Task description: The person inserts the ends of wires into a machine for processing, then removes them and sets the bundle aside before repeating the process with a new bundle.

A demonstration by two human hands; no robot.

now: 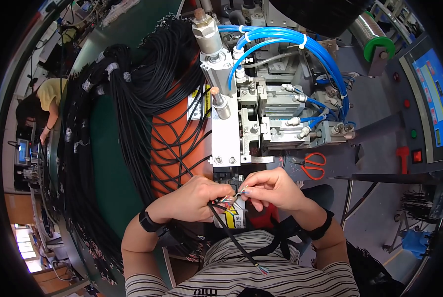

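Note:
My left hand [201, 199] is closed on a black cable [230, 233] whose stripped end fans out into thin coloured wires. The cable's other visible end hangs down over my striped shirt, with coloured wires [263, 270] showing at its tip. Thumb and forefinger of my right hand [275, 189] pinch fine wire ends just right of the left hand. Both hands are close together, right below the front of a metal machine [225, 138]. Exactly which wires the fingertips hold is too small to tell.
Bundles of black cables [147, 84] lie on the green table [107, 148] and an orange surface [172, 123] at left. Orange-handled scissors [314, 166] rest right of the machine. Blue air hoses [300, 42], a solder spool [372, 37] and a control screen [432, 94] stand beyond. Another person [50, 99] works far left.

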